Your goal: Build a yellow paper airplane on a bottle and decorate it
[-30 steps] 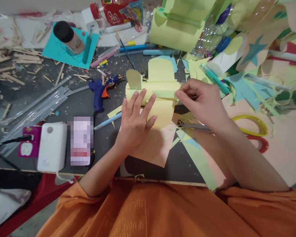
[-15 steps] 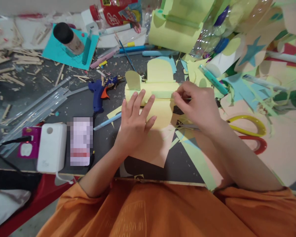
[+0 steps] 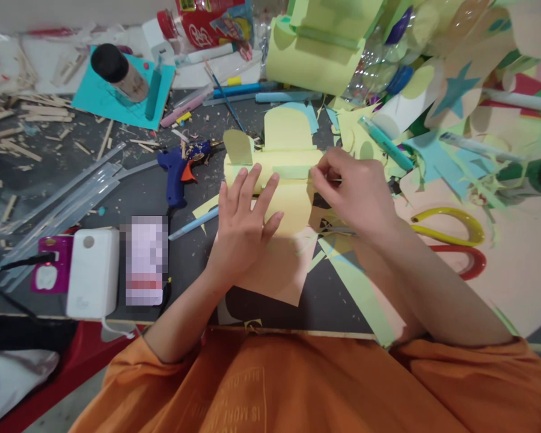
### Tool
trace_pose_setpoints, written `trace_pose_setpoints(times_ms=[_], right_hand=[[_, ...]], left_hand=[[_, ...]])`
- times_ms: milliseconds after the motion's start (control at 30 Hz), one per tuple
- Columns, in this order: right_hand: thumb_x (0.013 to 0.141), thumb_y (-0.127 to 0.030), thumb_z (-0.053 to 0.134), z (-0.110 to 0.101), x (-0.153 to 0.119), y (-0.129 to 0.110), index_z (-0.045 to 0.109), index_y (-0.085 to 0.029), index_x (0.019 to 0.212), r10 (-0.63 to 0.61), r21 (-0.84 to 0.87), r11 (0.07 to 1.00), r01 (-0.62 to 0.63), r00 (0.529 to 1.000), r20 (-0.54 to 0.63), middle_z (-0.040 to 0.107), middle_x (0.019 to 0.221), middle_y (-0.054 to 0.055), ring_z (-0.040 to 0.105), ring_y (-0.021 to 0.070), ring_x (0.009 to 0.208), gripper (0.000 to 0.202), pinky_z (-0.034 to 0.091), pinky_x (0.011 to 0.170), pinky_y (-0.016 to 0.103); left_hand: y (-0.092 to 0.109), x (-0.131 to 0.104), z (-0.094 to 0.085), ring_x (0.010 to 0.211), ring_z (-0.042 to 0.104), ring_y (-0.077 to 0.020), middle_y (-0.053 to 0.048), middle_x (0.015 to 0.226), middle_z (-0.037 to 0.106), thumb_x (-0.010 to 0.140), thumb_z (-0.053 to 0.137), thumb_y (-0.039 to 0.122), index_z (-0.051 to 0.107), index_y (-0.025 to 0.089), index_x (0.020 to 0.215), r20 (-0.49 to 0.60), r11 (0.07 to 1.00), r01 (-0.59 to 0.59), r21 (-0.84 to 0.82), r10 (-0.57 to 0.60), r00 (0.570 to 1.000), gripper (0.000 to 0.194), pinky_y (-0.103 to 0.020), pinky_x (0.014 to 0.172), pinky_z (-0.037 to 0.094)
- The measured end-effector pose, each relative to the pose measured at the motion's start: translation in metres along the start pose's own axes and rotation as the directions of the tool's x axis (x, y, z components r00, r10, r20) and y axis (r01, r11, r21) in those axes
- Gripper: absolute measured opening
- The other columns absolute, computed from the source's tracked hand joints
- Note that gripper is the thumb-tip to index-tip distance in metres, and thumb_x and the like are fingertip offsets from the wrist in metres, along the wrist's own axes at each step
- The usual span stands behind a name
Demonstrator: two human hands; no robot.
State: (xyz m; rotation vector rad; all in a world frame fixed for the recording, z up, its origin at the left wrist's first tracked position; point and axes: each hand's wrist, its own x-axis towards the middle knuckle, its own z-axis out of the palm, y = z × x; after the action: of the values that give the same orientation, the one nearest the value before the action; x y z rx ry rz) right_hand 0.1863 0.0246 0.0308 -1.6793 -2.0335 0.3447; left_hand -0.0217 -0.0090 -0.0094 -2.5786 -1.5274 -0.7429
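Note:
A yellow paper model [image 3: 292, 195], a rolled tube with rounded flaps, lies on the dark table in front of me. Across its tube runs a pale green paper strip [image 3: 292, 172]. My left hand [image 3: 243, 231] rests with spread fingers on the tube's left part, fingertips near the strip's left end. At the strip's right end, thumb and forefinger of my right hand [image 3: 354, 189] are pinched together on it. Pink paper [image 3: 277, 273] lies below the model, partly under my left hand.
A blue glue gun [image 3: 175, 171], a phone [image 3: 146, 258] and a white power bank [image 3: 92, 273] are at left. Scissors with yellow and red handles [image 3: 475, 231] lie right, partly behind my right forearm. A larger yellow-green paper piece [image 3: 313, 60], markers and bottles stand behind.
The whole view has shifted slightly, so most things appear a little further left. Both hands keep nearly the same places on the paper model.

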Motion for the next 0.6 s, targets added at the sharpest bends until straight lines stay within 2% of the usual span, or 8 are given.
trace_pose_setpoints(times_ms=[167, 333, 400, 500, 600], right_hand=[[0.093, -0.028, 0.054, -0.006, 0.002, -0.002, 0.056, -0.025, 0.078, 0.019, 0.042, 0.999, -0.020, 1.000, 0.024, 0.061, 0.063, 0.002, 0.059, 0.0198, 0.058, 0.016, 0.042, 0.060, 0.032], [0.091, -0.034, 0.059, -0.035, 0.006, -0.003, 0.052, -0.025, 0.067, 0.057, 0.176, 0.982, -0.070, 0.995, 0.078, 0.058, 0.060, 0.000, 0.052, 0.0171, 0.056, 0.027, 0.043, 0.061, 0.033], [0.088, -0.034, 0.063, -0.049, 0.007, 0.000, 0.056, -0.024, 0.068, 0.082, 0.239, 0.966, -0.100, 0.993, 0.087, 0.061, 0.062, 0.001, 0.052, 0.0163, 0.057, 0.023, 0.042, 0.059, 0.032], [0.084, -0.032, 0.062, -0.066, 0.007, 0.007, 0.065, -0.024, 0.074, 0.037, 0.283, 0.954, -0.105, 0.971, 0.236, 0.066, 0.068, 0.003, 0.057, 0.0170, 0.058, 0.013, 0.042, 0.055, 0.032], [0.086, -0.039, 0.059, -0.076, 0.009, 0.016, 0.070, -0.026, 0.084, -0.042, 0.296, 0.950, -0.104, 0.894, 0.447, 0.069, 0.070, 0.003, 0.058, 0.0176, 0.057, 0.017, 0.045, 0.055, 0.034]], left_hand=[[-0.001, 0.001, 0.001, 0.148, 0.047, -0.0293, -0.014, 0.157, 0.052, 0.104, 0.043, 0.042, 0.051, 0.022, 0.150, -0.015, 1.000, -0.008, -0.005, 0.008, 1.000, 0.051, -0.048, 0.126, 0.028], [-0.002, 0.000, 0.001, 0.149, 0.045, -0.0292, -0.013, 0.158, 0.051, 0.104, 0.040, 0.045, 0.049, 0.022, 0.152, 0.009, 1.000, 0.003, -0.017, -0.003, 1.000, 0.053, -0.048, 0.127, 0.026], [-0.002, -0.001, 0.002, 0.149, 0.045, -0.0289, -0.013, 0.158, 0.051, 0.104, 0.040, 0.045, 0.049, 0.023, 0.152, 0.010, 1.000, 0.008, -0.021, -0.008, 1.000, 0.053, -0.048, 0.128, 0.024], [-0.002, -0.001, 0.002, 0.149, 0.045, -0.0284, -0.013, 0.158, 0.051, 0.104, 0.040, 0.044, 0.049, 0.023, 0.152, 0.003, 1.000, 0.012, -0.020, -0.012, 1.000, 0.053, -0.047, 0.129, 0.023], [-0.002, -0.002, 0.003, 0.150, 0.044, -0.0281, -0.013, 0.158, 0.051, 0.104, 0.041, 0.045, 0.049, 0.022, 0.152, 0.005, 1.000, 0.012, -0.012, -0.012, 1.000, 0.054, -0.046, 0.129, 0.021]])
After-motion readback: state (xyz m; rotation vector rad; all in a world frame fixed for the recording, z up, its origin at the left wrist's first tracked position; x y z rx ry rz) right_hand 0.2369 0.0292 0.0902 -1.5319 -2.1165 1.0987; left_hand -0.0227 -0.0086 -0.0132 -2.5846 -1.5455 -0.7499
